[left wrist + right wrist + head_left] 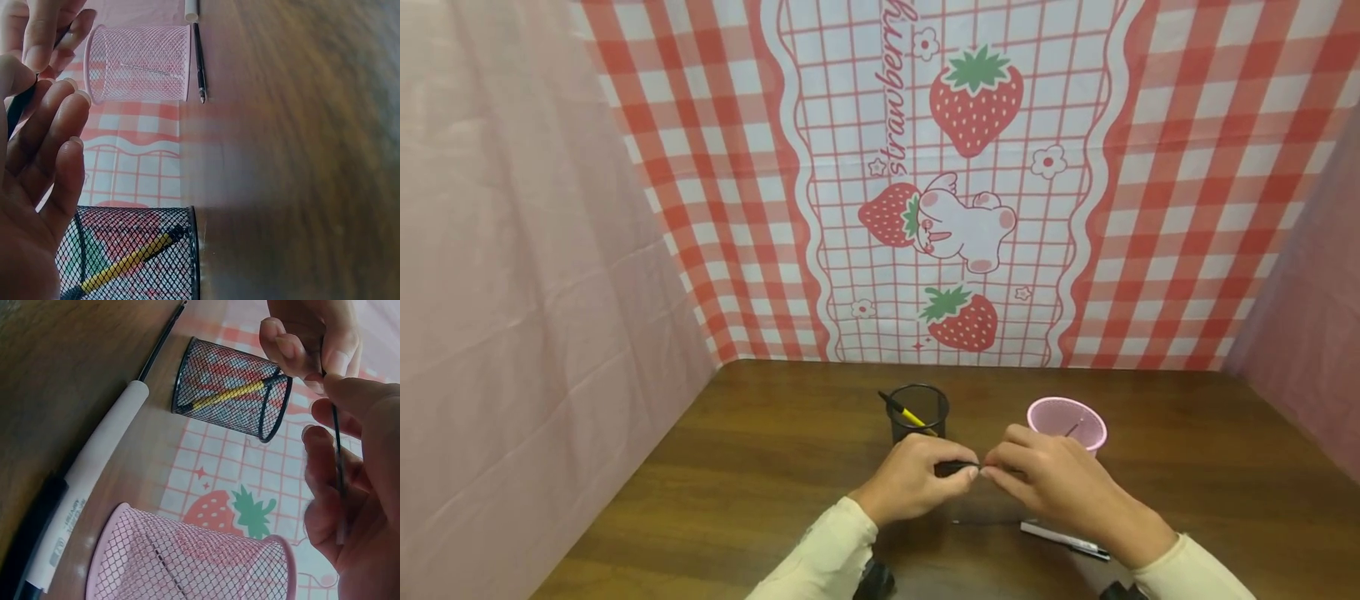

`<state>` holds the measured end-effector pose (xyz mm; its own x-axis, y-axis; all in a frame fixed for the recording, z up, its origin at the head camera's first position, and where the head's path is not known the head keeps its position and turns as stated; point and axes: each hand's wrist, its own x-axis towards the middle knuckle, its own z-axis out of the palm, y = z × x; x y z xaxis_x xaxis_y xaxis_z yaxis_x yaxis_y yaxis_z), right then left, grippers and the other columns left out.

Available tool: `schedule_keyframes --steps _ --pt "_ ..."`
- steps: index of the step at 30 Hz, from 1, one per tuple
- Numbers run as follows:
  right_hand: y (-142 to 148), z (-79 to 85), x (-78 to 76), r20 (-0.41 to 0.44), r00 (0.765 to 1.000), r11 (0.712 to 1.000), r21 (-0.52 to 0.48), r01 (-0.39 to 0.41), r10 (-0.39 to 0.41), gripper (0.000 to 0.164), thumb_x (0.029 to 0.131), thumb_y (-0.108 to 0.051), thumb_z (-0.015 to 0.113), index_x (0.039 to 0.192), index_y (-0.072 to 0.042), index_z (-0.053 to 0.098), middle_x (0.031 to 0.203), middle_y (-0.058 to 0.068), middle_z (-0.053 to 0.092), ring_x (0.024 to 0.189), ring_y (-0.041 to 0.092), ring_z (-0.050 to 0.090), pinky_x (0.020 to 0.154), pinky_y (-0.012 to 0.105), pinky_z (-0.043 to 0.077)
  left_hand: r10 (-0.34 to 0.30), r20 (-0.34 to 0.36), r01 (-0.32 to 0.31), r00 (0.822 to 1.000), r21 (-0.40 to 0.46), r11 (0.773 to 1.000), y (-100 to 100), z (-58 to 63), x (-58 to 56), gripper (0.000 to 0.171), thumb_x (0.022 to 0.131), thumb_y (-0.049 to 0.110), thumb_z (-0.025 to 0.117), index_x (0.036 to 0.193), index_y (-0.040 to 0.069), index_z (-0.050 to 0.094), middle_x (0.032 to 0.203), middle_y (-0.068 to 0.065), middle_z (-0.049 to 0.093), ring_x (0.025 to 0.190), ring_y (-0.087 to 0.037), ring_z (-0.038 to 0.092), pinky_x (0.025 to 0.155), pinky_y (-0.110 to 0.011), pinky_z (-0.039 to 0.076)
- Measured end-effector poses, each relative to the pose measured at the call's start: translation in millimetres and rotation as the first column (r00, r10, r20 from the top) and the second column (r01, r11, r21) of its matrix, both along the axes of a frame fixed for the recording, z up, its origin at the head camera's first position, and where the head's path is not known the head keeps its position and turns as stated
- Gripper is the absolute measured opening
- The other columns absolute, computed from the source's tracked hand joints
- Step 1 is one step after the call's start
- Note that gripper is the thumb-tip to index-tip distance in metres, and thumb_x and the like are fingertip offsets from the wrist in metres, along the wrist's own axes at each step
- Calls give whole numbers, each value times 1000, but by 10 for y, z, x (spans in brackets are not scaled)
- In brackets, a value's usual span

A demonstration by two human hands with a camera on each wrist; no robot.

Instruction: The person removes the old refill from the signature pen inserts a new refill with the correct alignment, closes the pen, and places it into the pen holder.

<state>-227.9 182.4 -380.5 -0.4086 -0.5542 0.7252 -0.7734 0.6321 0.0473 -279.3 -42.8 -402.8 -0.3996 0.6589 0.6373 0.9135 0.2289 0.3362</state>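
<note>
My left hand (917, 475) pinches a black pen barrel (951, 467) between thumb and fingers. Close against it, my right hand (1052, 475) pinches a thin dark pen refill (338, 450), whose pale end lies across the palm in the right wrist view. The two hands meet at the fingertips, where the refill's end is at the barrel's tip; whether it is inside cannot be made out. Below them on the table lie a white pen barrel (103, 437) with a black part and another dark refill (199, 62), roughly in line with it.
Behind my left hand stands a black mesh cup (917, 408) with a yellow and black pen (910, 412) in it. Behind my right hand is a pink mesh cup (1067, 408) holding a thin dark stick (164, 562). A strawberry-print cloth (955, 183) hangs at the table's back edge.
</note>
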Motion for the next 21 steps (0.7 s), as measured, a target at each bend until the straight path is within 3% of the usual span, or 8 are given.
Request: schedule_keyframes --steps 6,12,21 --pt "7 1 18 37 999 1000 -14 22 -22 15 79 -24 84 85 -28 71 82 -21 54 63 -7 47 50 14 38 -4 10 4 1000 1 1000 4 -8 5 14 93 17 68 103 13 77 91 10 73 80 10 58 72 -9 47" --pt "2 31 43 91 995 998 -27 51 -49 17 76 -16 83 85 -24 71 83 -21 56 69 -5 53 58 14 44 6 43 -6 999 6 1000 -14 -6 5 16 93 17 68 105 12 77 92 8 74 80 8 59 72 -12 49" --pt "24 50 22 71 997 999 -38 -18 21 23 72 -4 78 85 -22 70 80 -20 52 67 -5 47 58 10 39 12 80 -14 997 19 1000 -28 -17 -21 15 92 17 69 104 13 77 91 6 73 81 5 60 73 -11 48"
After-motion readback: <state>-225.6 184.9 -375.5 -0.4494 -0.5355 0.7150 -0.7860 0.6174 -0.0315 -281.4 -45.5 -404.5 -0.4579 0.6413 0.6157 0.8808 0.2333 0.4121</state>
